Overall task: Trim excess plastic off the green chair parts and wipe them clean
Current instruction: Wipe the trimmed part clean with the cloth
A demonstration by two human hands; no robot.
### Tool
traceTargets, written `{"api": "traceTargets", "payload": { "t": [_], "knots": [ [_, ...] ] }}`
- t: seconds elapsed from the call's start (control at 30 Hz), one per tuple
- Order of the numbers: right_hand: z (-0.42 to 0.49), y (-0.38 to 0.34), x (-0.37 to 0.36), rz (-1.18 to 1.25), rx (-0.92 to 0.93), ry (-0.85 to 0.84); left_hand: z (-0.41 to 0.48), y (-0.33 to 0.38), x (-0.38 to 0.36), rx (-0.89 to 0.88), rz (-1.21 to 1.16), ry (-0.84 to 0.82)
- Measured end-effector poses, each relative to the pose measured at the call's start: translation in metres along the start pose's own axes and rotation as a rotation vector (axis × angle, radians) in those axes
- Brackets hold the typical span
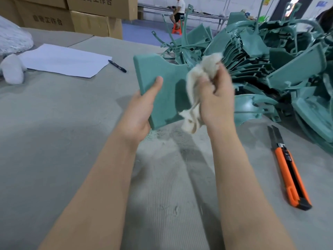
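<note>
Above the grey table [54,132], the left hand [138,112] grips a green chair panel [162,73] by its edge, thumb on top. The panel looks stiff, light and smooth. The right hand [216,101] bunches a soft rag [196,82] at its right side. Beyond, more green parts [279,62] lie heaped.

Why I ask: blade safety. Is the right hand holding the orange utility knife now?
No: the orange utility knife lies on the table, while the right hand grips a white cloth.

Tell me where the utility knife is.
In the head view the orange utility knife lies on the grey table, right of the right forearm, its blade pointing toward the pile of green chair parts.
</note>
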State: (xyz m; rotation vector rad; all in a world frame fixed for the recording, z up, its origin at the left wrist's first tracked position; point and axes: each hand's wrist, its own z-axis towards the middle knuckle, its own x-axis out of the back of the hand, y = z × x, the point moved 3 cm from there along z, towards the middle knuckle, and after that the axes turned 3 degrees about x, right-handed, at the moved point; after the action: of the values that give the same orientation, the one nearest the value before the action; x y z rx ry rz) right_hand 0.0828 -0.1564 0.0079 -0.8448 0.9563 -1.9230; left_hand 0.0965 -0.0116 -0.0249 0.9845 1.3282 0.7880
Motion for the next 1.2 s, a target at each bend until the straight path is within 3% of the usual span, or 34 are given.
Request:
{"api": "traceTargets", "payload": {
  "t": [0.07,0.1,0.23,0.3,0.4,0.5,0.57,0.67,0.87,1.0,1.13,1.2],
  "knots": [
    [-0.002,0.011,-0.012,-0.22,0.06,-0.173,-0.002,-0.001,-0.002,-0.047,0.075,-0.004],
    [-0.002,0.016,-0.013,-0.283,0.077,-0.172,-0.003,-0.001,-0.001,-0.071,0.12,0.003],
    [-0.003,0.022,-0.004,-0.268,0.124,0.036,-0.006,0.0,-0.002,-0.082,0.161,-0.001],
    [-0.003,0.026,-0.001,-0.29,0.12,0.06,-0.006,-0.001,-0.004,-0.097,0.195,-0.007],
    [-0.005,0.031,-0.003,-0.307,0.025,0.086,-0.007,-0.004,-0.004,-0.097,0.251,-0.004],
    [-0.005,0.035,-0.003,-0.094,-0.103,0.164,-0.006,-0.006,-0.004,-0.077,0.257,-0.012],
    [-0.005,0.038,-0.004,0.044,-0.133,0.052,-0.006,-0.007,-0.004,-0.069,0.243,0.004],
    [-0.006,0.039,-0.006,-0.049,-0.045,-0.206,-0.006,-0.007,-0.002,-0.069,0.202,0.06],
    [-0.003,0.043,0.001,-0.208,-0.03,-0.034,-0.006,-0.006,-0.003,-0.056,0.253,0.022],
    [-0.004,0.043,0.003,-0.05,-0.143,0.068,-0.009,-0.009,-0.006,-0.049,0.288,-0.003],
    [-0.007,0.041,-0.001,-0.024,-0.094,-0.209,-0.007,-0.008,-0.003,-0.072,0.221,0.08],
    [-0.006,0.039,-0.003,-0.102,-0.046,-0.238,-0.007,-0.006,-0.002,-0.081,0.196,0.09]
  ]
}}
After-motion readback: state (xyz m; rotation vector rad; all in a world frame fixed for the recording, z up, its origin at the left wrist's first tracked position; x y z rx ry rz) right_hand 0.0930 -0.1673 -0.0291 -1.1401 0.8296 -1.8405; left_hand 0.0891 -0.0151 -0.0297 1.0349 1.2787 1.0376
